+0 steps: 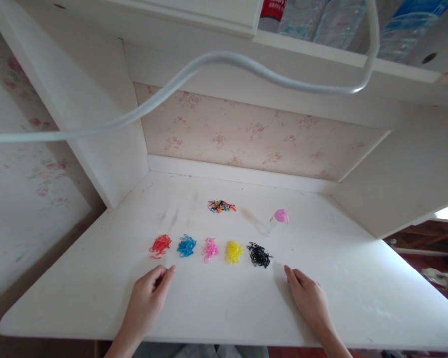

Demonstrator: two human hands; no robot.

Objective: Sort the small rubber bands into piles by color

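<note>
On the white desk my left hand [149, 293] rests loosely curled, thumb against the fingers, with nothing seen in it. It is nearest to a pile of red rubber bands [160, 244]. To the right, in a row, lie piles of blue rubber bands [186, 245], pink rubber bands [209, 249], yellow rubber bands [233, 252] and black rubber bands [259, 254]. My right hand [309, 297], also curled closed, is just right of and nearer than the black pile, not touching it. Behind the row sits a small heap of mixed-colour rubber bands [221, 206].
A small clear container [272, 226] with a pink top [281, 216] stands behind the black pile. A pale cable [224, 57] crosses the upper view. Desk side panels [97, 99] and an overhead shelf holding plastic bottles [336, 22] enclose the desk [224, 308].
</note>
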